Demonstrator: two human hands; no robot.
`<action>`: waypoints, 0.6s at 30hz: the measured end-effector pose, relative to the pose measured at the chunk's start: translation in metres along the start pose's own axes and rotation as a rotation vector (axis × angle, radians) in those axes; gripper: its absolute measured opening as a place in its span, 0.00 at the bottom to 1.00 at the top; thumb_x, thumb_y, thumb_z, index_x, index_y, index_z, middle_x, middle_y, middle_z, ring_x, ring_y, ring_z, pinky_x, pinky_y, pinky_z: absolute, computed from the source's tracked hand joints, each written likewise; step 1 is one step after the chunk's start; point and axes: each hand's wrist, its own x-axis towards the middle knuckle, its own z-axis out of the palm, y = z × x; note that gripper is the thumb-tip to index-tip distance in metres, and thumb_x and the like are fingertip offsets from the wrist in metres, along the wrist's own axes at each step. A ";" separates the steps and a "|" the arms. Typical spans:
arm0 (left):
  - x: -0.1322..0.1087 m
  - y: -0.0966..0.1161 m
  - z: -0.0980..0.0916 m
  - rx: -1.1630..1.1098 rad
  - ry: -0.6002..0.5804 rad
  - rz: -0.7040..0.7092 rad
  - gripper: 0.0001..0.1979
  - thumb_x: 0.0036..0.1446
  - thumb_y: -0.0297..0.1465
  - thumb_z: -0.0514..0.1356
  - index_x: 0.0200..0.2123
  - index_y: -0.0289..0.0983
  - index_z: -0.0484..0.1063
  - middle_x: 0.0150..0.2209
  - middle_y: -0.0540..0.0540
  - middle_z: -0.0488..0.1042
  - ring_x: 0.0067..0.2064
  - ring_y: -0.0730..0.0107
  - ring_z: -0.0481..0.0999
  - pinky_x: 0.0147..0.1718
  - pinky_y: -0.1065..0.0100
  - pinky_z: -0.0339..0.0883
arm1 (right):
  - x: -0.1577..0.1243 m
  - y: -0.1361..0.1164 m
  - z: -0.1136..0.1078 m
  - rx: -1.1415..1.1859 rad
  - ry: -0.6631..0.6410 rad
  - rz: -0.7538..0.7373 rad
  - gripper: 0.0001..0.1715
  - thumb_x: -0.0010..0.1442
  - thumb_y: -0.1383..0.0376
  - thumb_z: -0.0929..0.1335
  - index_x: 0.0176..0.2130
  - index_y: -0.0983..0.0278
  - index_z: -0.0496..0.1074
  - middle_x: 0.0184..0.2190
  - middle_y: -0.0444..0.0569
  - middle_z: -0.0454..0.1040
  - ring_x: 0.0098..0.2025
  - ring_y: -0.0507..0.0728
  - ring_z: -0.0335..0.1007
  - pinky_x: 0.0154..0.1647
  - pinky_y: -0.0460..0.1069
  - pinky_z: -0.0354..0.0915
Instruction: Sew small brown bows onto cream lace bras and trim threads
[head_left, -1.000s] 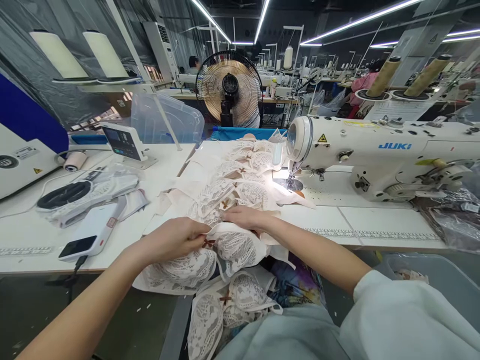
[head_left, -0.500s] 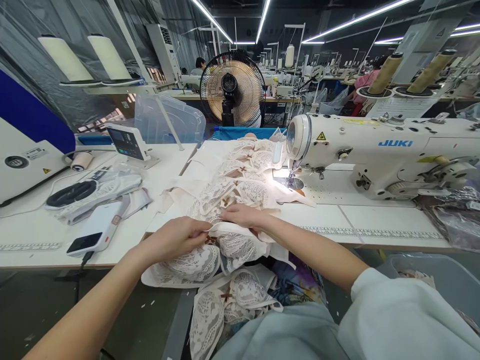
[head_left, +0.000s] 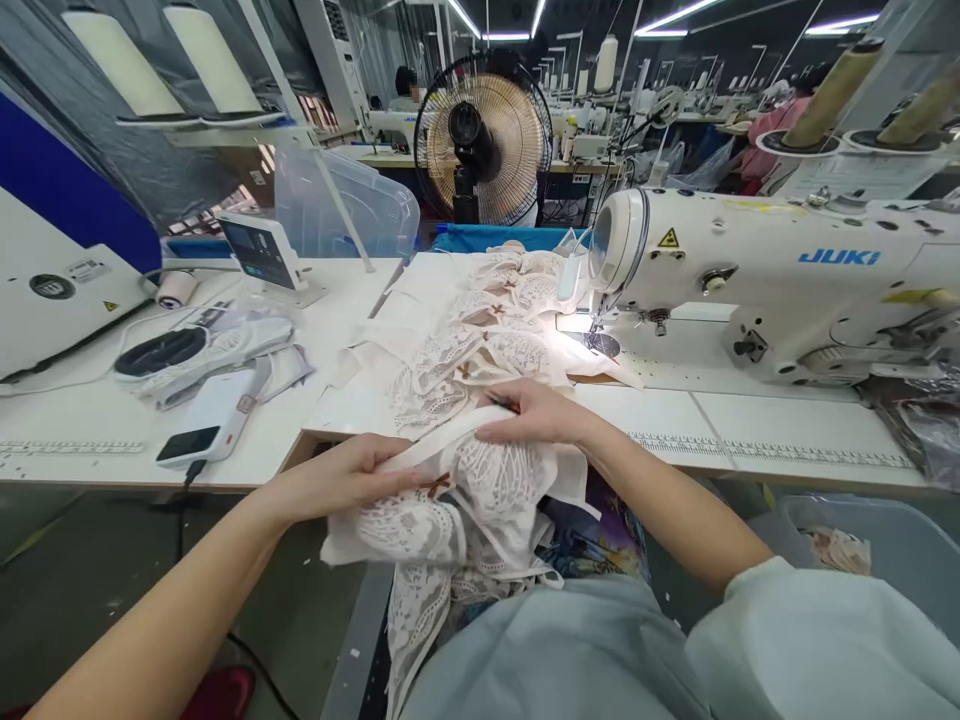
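Note:
My left hand is closed on the white band of a cream lace garment with a small brown bow, at the table's near edge. My right hand grips the same band further right, with something small and dark showing between its fingers. More lace pieces lie in a pile stretching back to the needle of the white JUKI sewing machine. Part of the lace hangs down over my lap.
On the left table lie a white phone on a cable, a control panel and bagged fabric. A standing fan is behind the table. A grey bin sits at lower right. Other people work far behind.
Both hands have pulled the lace garment towards me and spread its white band between them. The right hand has lifted slightly; the view has tilted down.

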 end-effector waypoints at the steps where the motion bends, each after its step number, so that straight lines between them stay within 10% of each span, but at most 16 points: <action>1: 0.000 -0.002 0.004 -0.025 -0.030 0.014 0.24 0.60 0.53 0.59 0.38 0.35 0.72 0.24 0.54 0.55 0.25 0.75 0.50 0.22 0.71 0.43 | 0.001 -0.002 -0.002 0.000 0.014 -0.002 0.18 0.52 0.53 0.75 0.33 0.64 0.70 0.28 0.41 0.68 0.31 0.52 0.63 0.34 0.47 0.57; 7: 0.006 -0.013 0.020 -0.163 -0.206 0.084 0.23 0.60 0.50 0.60 0.36 0.34 0.73 0.25 0.53 0.57 0.26 0.76 0.50 0.24 0.71 0.42 | 0.023 -0.002 -0.008 -0.020 -0.143 -0.024 0.17 0.50 0.56 0.75 0.35 0.64 0.72 0.31 0.42 0.70 0.34 0.52 0.64 0.36 0.47 0.58; 18: 0.001 -0.026 0.043 -0.247 -0.158 0.095 0.23 0.54 0.52 0.63 0.35 0.35 0.71 0.26 0.53 0.60 0.28 0.74 0.55 0.25 0.73 0.48 | 0.028 0.002 0.001 -0.081 -0.184 0.001 0.13 0.51 0.59 0.75 0.35 0.63 0.74 0.33 0.43 0.74 0.38 0.54 0.68 0.40 0.48 0.61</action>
